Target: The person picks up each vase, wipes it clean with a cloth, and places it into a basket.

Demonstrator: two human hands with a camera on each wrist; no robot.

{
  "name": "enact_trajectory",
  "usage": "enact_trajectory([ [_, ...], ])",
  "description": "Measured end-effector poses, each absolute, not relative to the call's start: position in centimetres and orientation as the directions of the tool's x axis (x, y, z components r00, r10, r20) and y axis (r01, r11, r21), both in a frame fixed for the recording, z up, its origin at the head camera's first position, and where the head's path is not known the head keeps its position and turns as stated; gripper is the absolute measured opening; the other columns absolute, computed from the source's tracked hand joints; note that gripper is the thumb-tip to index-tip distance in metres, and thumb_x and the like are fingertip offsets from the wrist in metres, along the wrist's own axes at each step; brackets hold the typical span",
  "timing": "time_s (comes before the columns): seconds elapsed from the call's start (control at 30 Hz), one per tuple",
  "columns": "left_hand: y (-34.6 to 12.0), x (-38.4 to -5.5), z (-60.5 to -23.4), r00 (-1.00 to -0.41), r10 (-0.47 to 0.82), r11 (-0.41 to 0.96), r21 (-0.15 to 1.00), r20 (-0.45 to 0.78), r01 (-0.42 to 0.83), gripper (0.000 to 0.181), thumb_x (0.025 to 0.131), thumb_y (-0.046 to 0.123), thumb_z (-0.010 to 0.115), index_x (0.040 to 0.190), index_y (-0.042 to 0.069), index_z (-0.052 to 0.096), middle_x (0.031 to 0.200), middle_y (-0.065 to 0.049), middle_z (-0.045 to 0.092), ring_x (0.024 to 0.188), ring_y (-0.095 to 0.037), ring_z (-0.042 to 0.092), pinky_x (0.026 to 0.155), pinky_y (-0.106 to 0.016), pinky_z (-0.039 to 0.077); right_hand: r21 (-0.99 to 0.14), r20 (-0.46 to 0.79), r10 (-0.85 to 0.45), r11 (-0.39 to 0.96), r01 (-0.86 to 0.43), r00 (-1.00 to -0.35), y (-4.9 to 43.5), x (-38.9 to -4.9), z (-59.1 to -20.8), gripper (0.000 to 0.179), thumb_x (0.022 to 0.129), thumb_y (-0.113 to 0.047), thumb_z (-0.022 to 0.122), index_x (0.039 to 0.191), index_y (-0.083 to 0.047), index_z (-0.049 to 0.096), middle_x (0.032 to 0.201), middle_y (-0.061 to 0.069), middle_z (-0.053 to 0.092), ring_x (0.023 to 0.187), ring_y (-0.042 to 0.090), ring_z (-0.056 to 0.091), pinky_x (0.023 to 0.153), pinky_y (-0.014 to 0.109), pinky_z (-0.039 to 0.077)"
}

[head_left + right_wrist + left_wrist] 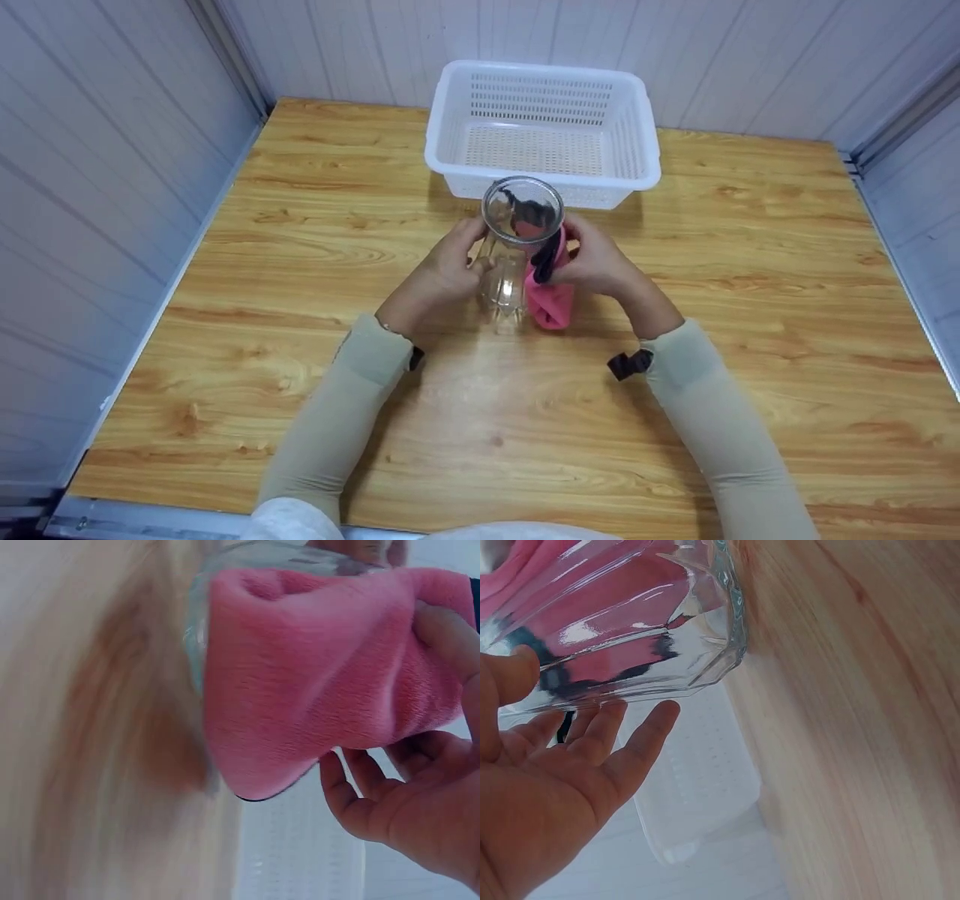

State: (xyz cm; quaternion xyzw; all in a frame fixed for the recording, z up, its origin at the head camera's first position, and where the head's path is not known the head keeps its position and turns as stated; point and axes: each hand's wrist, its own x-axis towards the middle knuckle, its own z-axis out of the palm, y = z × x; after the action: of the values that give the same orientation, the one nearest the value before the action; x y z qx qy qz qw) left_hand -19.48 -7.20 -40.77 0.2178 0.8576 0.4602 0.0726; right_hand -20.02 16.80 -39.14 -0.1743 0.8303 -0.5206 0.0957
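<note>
Here, at frame centre, the left hand (448, 264) clasps a clear glass (504, 281) while the right hand (598, 259) pinches pink cloth (551, 306) against it.

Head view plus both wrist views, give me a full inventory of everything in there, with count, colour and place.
glass jar: 1, clear, between the hands, in front of the basket
cloth: 1, pink with dark edging, against the jar's right side
basket: 1, white, slotted, at the table's back
table: 1, yellow-brown wood grain, under everything
walls: 3, pale with grey lines, left, back and right
black fittings: 2, black, one at each cuff
sleeves: 2, beige, on the forearms
left hand: 1, bare, holding the jar
right hand: 1, bare, gripping the cloth
</note>
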Motion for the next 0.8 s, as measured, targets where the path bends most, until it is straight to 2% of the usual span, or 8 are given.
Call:
enact_trajectory([
  [0.1,-7.3,-19.5,-40.8,-0.900,0.430,0.486,0.822,0.071,0.297,0.059,0.090,0.004,0.056,0.144,0.022,0.040,0.142,-0.011,0.040,0.137,-0.026,0.039,0.104,-0.049,0.048,-0.875,-0.021,-0.428,0.445,-0.191,-0.904,16.7,-19.5,-39.0,0.064,0.062,-0.001,0.085,0.120,-0.001,0.058,0.100,0.005,0.062,0.089,0.014,0.054,0.074,0.022,0.049],
  [0.3,-7.1,-19.4,-41.0,-0.898,0.434,0.485,0.821,0.071,0.299,0.066,0.092,0.002,0.055,0.150,0.024,0.032,0.147,-0.010,0.037,0.139,-0.026,0.038,0.106,-0.051,0.046,-0.814,-0.027,-0.442,0.530,-0.237,-0.896,16.6,-18.8,-38.7,0.063,0.062,0.000,0.085,0.119,0.004,0.057,0.101,0.011,0.061,0.089,0.016,0.055,0.081,0.029,0.047],
  [0.37,-7.1,-19.3,-41.1,-0.899,0.431,0.487,0.819,0.076,0.302,0.067,0.093,0.004,0.056,0.151,0.023,0.028,0.150,-0.010,0.037,0.140,-0.026,0.037,0.109,-0.049,0.043,-0.807,-0.022,-0.441,0.537,-0.245,-0.897,16.8,-19.2,-39.5,0.065,0.062,-0.001,0.085,0.121,0.002,0.057,0.105,0.013,0.061,0.092,0.018,0.055,0.084,0.032,0.047],
  [0.53,-7.0,-19.0,-40.7,-0.908,0.410,0.486,0.824,0.081,0.293,0.063,0.093,0.010,0.060,0.146,0.014,0.027,0.153,-0.011,0.037,0.141,-0.027,0.036,0.121,-0.041,0.027,-0.810,-0.029,-0.430,0.539,-0.231,-0.902,17.4,-20.3,-41.2,0.068,0.063,-0.005,0.086,0.124,-0.005,0.056,0.112,0.013,0.060,0.100,0.022,0.056,0.089,0.032,0.047],
  [0.6,-7.1,-18.8,-40.5,-0.913,0.401,0.487,0.824,0.082,0.288,0.062,0.092,0.011,0.061,0.144,0.015,0.029,0.151,-0.010,0.037,0.138,-0.029,0.040,0.119,-0.043,0.031,-0.813,-0.042,-0.418,0.542,-0.211,-0.908,17.6,-20.3,-41.2,0.070,0.063,-0.007,0.086,0.126,-0.006,0.054,0.114,0.012,0.059,0.102,0.023,0.057,0.090,0.033,0.048],
  [0.67,-7.1,-18.5,-40.2,-0.917,0.389,0.488,0.824,0.090,0.288,0.064,0.089,0.014,0.064,0.144,0.016,0.032,0.149,-0.009,0.037,0.133,-0.029,0.045,0.112,-0.041,0.041,-0.820,-0.054,-0.404,0.540,-0.191,-0.913,17.8,-20.2,-41.1,0.072,0.064,-0.008,0.086,0.128,-0.006,0.053,0.116,0.013,0.059,0.105,0.026,0.058,0.091,0.035,0.049],
  [0.8,-6.9,-18.3,-40.1,-0.925,0.359,0.483,0.824,0.122,0.297,0.074,0.079,0.024,0.075,0.143,0.018,0.038,0.135,-0.006,0.042,0.121,-0.022,0.052,0.098,-0.033,0.053,-0.837,-0.036,-0.383,0.516,-0.181,-0.923,17.9,-20.1,-40.5,0.071,0.064,-0.010,0.086,0.127,-0.005,0.054,0.118,0.014,0.058,0.105,0.028,0.057,0.088,0.036,0.050],
])
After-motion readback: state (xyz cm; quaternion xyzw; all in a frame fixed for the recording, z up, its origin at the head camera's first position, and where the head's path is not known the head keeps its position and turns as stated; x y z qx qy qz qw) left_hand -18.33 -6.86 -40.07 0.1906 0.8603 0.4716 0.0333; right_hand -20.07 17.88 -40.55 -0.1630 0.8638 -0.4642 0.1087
